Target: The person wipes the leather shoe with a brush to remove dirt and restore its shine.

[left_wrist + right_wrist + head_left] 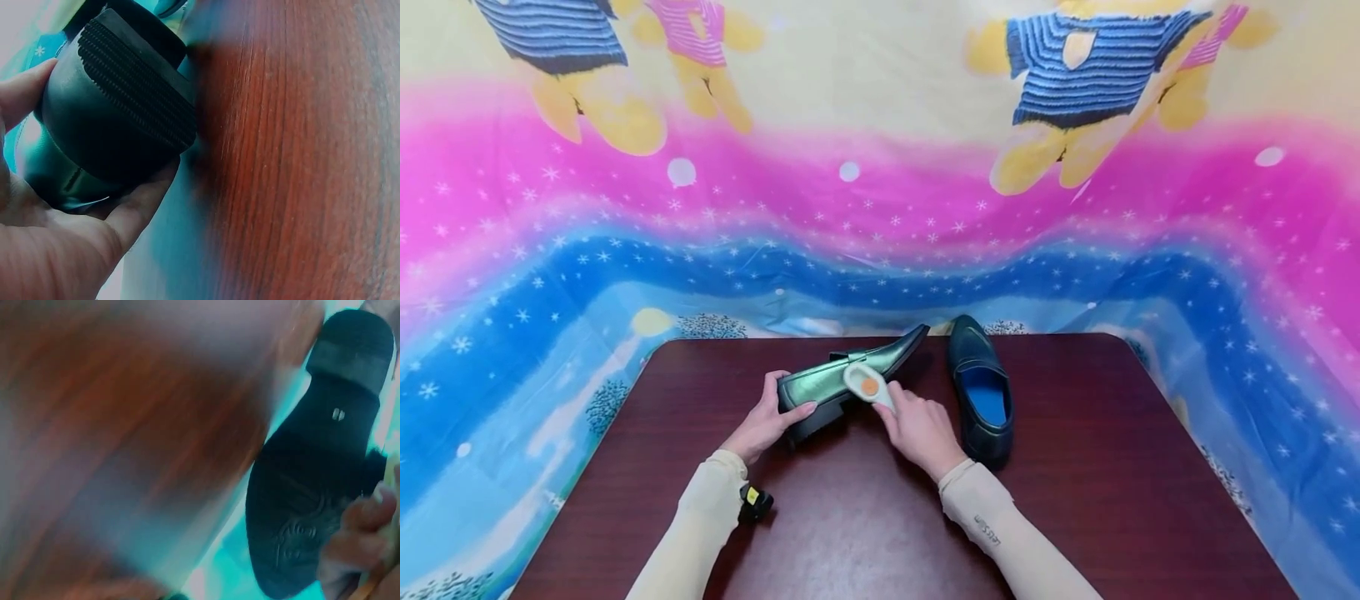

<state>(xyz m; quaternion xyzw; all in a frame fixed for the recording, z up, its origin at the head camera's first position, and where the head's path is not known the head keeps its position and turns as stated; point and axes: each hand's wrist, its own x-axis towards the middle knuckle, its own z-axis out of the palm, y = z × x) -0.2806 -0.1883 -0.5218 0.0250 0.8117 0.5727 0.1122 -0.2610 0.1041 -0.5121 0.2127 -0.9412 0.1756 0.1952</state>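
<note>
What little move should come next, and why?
Maybe slide the white oval brush-like tool along the held black leather shoe toward its toe: the right hand holds the tool at the shoe's side; the left hand grips the heel.

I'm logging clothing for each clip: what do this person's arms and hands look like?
The left hand and right hand wear no gloves. The left sleeve and right sleeve are long and cream, bunched at the wrists; the right one bears small dark lettering. A small black device shows beside the left sleeve.
</note>
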